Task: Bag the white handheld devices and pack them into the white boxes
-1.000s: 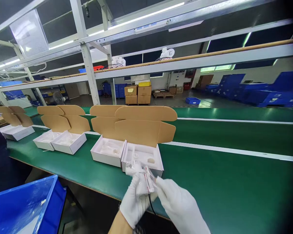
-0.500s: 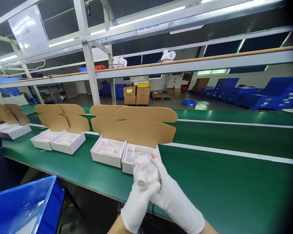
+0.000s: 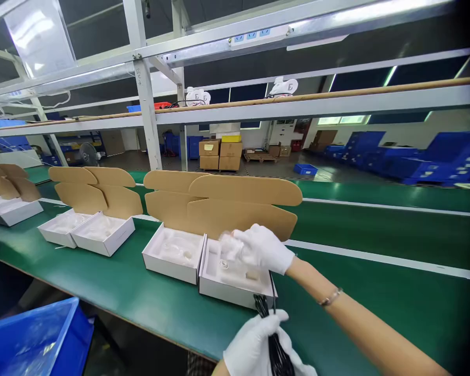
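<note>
My right hand [image 3: 264,248], in a white glove, reaches over the nearest open white box [image 3: 235,279] and holds a small clear plastic bag [image 3: 230,244] just above its tray. My left hand [image 3: 258,347], also gloved, is at the belt's near edge, closed on a bundle of black cable [image 3: 273,339] that runs up toward the right hand. A second open white box [image 3: 172,253] with a clear part in it stands touching the first, on its left. Both have brown cardboard lids [image 3: 238,206] standing up behind them.
The boxes sit on a green conveyor belt [image 3: 376,292] with white stripes. Further left are another pair of open boxes [image 3: 88,232] and one more [image 3: 11,209]. A blue bin [image 3: 35,339] is at the lower left. A metal frame post [image 3: 149,104] rises behind.
My hands were together in front of the box holding the bag. Now the right hand has moved forward over the box with the bag, and the left has dropped back, gripping the black cable.
</note>
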Available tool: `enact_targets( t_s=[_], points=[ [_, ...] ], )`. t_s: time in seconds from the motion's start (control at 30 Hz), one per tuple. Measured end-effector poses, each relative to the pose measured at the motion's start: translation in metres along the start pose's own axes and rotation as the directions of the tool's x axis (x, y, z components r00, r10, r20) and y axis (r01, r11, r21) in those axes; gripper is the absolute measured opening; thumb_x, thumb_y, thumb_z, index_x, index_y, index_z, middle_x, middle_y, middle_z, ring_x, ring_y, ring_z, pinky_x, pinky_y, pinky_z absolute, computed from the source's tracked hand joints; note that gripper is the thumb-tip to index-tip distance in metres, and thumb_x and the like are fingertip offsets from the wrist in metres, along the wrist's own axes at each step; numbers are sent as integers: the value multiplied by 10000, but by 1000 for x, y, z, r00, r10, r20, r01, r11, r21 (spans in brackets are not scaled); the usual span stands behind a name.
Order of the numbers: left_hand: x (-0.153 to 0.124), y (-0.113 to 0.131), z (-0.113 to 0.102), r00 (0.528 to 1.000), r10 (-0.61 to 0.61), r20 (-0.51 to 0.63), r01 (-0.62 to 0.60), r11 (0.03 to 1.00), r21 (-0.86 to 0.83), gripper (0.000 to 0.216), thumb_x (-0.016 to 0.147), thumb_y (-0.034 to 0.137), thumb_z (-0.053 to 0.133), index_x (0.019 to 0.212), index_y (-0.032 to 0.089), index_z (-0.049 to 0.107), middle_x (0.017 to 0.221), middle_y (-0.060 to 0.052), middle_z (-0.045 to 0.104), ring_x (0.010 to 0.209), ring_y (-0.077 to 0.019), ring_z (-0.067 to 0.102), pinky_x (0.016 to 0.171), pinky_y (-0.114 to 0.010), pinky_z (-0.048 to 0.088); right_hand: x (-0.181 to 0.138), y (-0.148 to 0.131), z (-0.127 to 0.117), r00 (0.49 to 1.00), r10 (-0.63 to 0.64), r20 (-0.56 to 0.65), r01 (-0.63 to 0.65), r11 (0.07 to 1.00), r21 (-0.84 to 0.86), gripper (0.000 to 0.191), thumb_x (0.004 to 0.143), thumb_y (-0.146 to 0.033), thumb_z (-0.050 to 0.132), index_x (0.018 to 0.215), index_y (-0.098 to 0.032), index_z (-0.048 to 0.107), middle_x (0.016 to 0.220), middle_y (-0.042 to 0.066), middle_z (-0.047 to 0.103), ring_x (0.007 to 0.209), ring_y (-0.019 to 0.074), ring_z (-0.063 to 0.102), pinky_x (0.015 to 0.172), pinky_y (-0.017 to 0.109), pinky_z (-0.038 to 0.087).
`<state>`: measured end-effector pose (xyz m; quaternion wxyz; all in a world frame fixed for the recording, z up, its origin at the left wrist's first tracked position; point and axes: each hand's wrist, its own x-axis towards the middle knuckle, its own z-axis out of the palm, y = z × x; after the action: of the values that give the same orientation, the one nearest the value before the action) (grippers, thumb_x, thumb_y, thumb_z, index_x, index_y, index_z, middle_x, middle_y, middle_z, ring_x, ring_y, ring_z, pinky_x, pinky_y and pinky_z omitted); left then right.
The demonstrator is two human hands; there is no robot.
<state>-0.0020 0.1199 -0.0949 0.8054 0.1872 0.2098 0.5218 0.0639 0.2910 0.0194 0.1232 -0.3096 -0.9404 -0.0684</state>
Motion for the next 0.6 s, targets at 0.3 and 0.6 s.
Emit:
enact_targets(
  t_s=[0.3,0.6],
  points=[
    [-40,70,-19,997,65,-36,-31,808,589,711,750,676,671,1166,111,556,826,-93,681,378,-25,290,405,-233,138,22,23,60,904,-104,414,85,994,64,404,859,-379,606,1254,-304,648,968,133,665,816,312,650,682,386,469],
    [-13,187,49,948,307,80,-112,90,990,361,917,487,465,889,171,636,803,-22,663,511,-92,441,489,-225,339,-28,1,-20,991,-38,131,-28,883,469,782,674,-320,785,1393,-261,483,1288,69,596,1122,264,576,879,326,501]
  ],
)
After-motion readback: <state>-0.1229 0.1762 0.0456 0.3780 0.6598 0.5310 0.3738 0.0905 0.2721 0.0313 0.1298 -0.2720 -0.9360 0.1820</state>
